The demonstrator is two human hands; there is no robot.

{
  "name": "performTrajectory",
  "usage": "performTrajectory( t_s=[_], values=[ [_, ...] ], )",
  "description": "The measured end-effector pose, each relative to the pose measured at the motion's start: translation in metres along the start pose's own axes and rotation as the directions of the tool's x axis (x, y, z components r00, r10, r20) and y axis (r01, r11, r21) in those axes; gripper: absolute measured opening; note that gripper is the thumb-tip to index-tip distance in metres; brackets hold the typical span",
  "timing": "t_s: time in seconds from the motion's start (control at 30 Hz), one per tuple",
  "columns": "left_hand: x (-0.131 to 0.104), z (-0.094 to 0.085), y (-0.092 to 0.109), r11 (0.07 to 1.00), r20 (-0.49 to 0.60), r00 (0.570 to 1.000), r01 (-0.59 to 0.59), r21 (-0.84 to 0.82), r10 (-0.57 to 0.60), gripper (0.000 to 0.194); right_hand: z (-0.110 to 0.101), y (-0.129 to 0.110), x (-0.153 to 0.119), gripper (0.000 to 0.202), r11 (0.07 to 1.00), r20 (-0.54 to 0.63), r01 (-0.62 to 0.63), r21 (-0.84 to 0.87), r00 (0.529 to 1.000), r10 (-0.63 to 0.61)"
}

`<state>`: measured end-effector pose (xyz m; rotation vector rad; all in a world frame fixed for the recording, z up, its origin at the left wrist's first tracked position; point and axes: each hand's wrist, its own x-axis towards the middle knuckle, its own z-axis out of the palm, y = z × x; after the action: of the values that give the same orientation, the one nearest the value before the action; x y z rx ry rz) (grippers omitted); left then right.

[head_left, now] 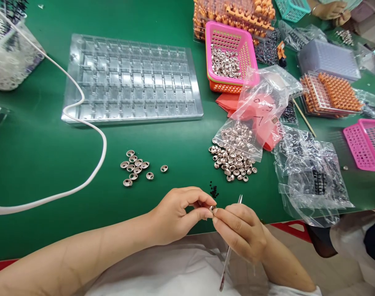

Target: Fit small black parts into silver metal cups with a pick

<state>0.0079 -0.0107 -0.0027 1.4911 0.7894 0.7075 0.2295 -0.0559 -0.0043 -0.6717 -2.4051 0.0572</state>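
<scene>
My left hand (181, 213) pinches a small silvery metal cup (212, 208) between thumb and fingertips near the table's front edge. Against the same cup press the fingertips of my right hand (243, 232), which also keeps a pair of tweezers (226, 265) tucked in its grip, tips pointing away from me. Just beyond my fingers lie several tiny black pieces (214, 190). A heap of similar metal cups (233, 162) spills from a clear plastic bag (252, 119) at the right. Several separate cups (138, 163) are spread on the green table to the left.
A clear compartment tray (134, 82) lies behind, crossed at its left by a white cable (104, 144). Pink basket (252, 45) with metal parts, orange pieces (236, 12) and plastic bags (310, 176) crowd the right. Another person's hands (332, 11) show at top right.
</scene>
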Motion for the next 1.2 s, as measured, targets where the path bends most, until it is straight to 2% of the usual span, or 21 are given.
performTrajectory(
  t_s=[0.03, 0.1, 0.27, 0.37, 0.47, 0.53, 0.7, 0.8, 0.9, 1.07, 1.2],
  values=[
    [0.000, 0.000, -0.001, 1.000, 0.001, 1.000, 0.002, -0.006, -0.002, 0.009, 0.000, 0.001, 0.004, 0.017, 1.000, -0.055, 0.020, 0.002, 0.998, -0.020],
    [0.000, 0.001, -0.002, 1.000, 0.004, 1.000, 0.003, -0.012, -0.003, 0.009, 0.001, 0.004, 0.010, 0.020, 1.000, -0.079, 0.019, 0.005, 0.997, -0.018],
    [0.001, 0.000, -0.006, 1.000, 0.017, 1.000, 0.016, 0.011, -0.016, 0.009, -0.002, 0.006, 0.015, 0.024, 0.998, 0.015, 0.010, 0.069, 1.000, -0.011],
    [0.002, 0.000, -0.008, 0.999, 0.036, 0.998, 0.043, 0.008, -0.044, 0.011, -0.002, 0.007, 0.015, 0.021, 0.995, 0.029, -0.004, 0.097, 1.000, 0.001],
    [0.003, 0.000, -0.008, 0.992, 0.062, 0.993, 0.104, -0.078, -0.099, 0.010, 0.002, 0.009, 0.011, 0.021, 0.986, -0.019, -0.042, 0.163, 0.999, 0.046],
    [0.003, 0.000, -0.008, 0.971, 0.091, 0.985, 0.164, -0.175, -0.150, 0.008, 0.004, 0.007, 0.005, 0.021, 0.968, -0.067, -0.106, 0.229, 0.990, 0.124],
    [0.003, 0.000, -0.005, 0.885, 0.147, 0.955, 0.294, -0.362, -0.257, 0.008, 0.008, 0.000, -0.008, 0.040, 0.895, -0.220, -0.295, 0.334, 0.899, 0.379],
    [0.004, 0.000, -0.004, 0.840, 0.159, 0.942, 0.335, -0.428, -0.295, 0.009, 0.007, -0.003, -0.012, 0.044, 0.869, -0.258, -0.352, 0.346, 0.855, 0.449],
    [0.004, 0.000, -0.004, 0.823, 0.160, 0.941, 0.337, -0.458, -0.297, 0.009, 0.007, -0.004, -0.015, 0.044, 0.861, -0.278, -0.371, 0.349, 0.836, 0.473],
    [0.004, 0.000, -0.003, 0.825, 0.156, 0.947, 0.321, -0.465, -0.280, 0.008, 0.009, -0.006, -0.016, 0.044, 0.872, -0.278, -0.354, 0.336, 0.848, 0.452],
    [0.003, 0.000, -0.004, 0.876, 0.135, 0.960, 0.278, -0.393, -0.244, 0.009, 0.011, -0.008, -0.015, 0.043, 0.896, -0.269, -0.320, 0.309, 0.874, 0.405]
  ],
)
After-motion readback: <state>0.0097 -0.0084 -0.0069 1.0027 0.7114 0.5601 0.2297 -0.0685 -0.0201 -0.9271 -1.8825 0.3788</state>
